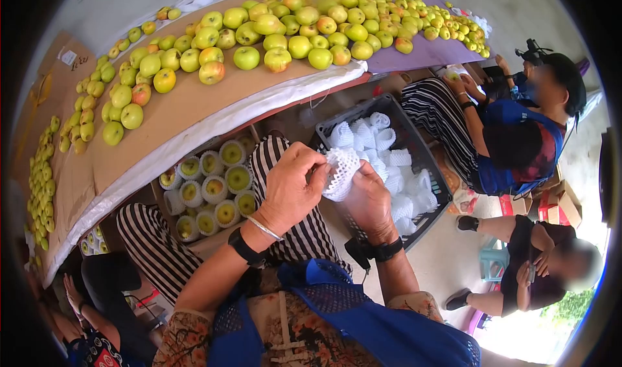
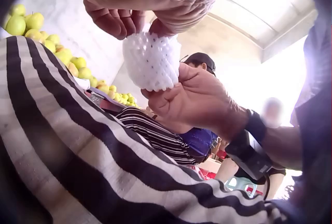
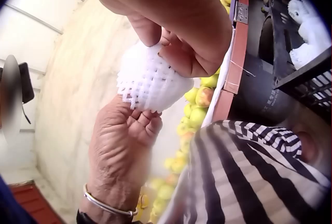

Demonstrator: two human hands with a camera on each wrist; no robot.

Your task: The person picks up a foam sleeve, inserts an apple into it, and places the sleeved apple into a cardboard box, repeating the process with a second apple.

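At the left edge of the black crate [image 1: 420, 145], in the head view, one white foam sleeve [image 1: 341, 172] is held up between two hands. The left hand [image 1: 288, 189] pinches its rim between thumb and forefinger, the other fingers curled close together. The right hand [image 1: 370, 202] clamps the opposite side, thumb and fingers on the mesh. Whether anything is inside the sleeve cannot be told. There is one bangle [image 1: 264, 228], on the left wrist, and a black strap on each wrist. Two legs in striped trousers [image 1: 159, 244] lie left of the crate and below the hands.

Inside the crate lie more than a dozen loose sleeves [image 1: 402, 206], overlapping too much for an exact count. Left of the crate, beyond one knee, a carton [image 1: 210, 242] holds at least twelve sleeved apples [image 1: 214, 189]. A dark bucket [image 3: 264, 97] near the crate carries pale characters, too small to read.

Beyond the crate, a long table [image 1: 214, 101] bears well over a hundred bare apples, green-yellow, some blushed red. At its far left, a cardboard flap [image 1: 61, 75] has one white label and handwritten marks, unclear. At least three other people are around, one in a black cap [image 1: 565, 75] right of the crate.
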